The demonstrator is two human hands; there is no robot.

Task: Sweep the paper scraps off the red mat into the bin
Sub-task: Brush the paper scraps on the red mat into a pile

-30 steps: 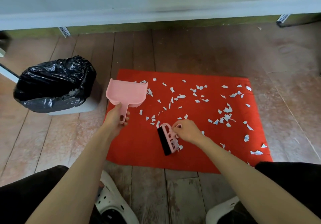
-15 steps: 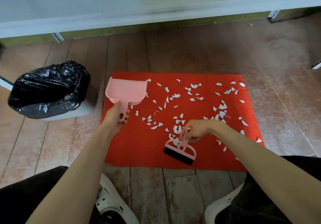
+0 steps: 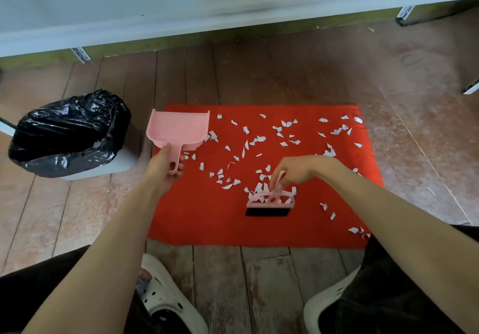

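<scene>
Pinching the brush [image 3: 269, 204] in the right grip [image 3: 293, 171], bristles running 9-to-3, with scraps [image 3: 228, 186] and the dustpan [image 3: 178, 131] clasped by the left grip [image 3: 163, 167] lying toward 10 o'clock.

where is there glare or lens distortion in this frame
Head view: bright glints break up the black bin liner. In the same head view, the wide-angle lens bows the white ledge across the top. The paper scraps, the brush and the red mat read sharp, under soft, even light with no hard shadows.
</scene>
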